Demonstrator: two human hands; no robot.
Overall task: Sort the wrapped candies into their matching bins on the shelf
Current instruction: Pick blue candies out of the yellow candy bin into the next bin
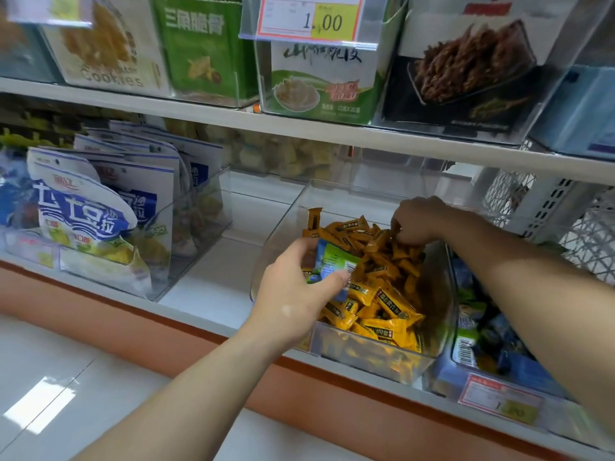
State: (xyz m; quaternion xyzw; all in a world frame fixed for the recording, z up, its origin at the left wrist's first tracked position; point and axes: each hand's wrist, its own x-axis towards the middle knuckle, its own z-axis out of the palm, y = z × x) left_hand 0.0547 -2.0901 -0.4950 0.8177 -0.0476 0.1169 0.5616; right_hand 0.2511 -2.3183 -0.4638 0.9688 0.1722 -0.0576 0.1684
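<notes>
Left hand [299,284] grips blue-green candy [332,264]; right hand [417,221] fingers curled down, apparently pinching; both forearms extended.

We see bright, even light from above, with a white glare patch on the floor [43,394], soft shadow under the upper shelf [199,109], blurred boxes [109,44] at the top, and wide-angle bending at the edges.

Top centre, the price tag [319,19] reads "1.00". Upper left, a white box [106,51] says "Cookies", and the green box [203,44] beside it reads "三角脆骨". The shelf tag [502,402] at lower right is blurred. Print on the yellow candies [382,294] and the blue-green candy [336,264] is too small to read.
</notes>
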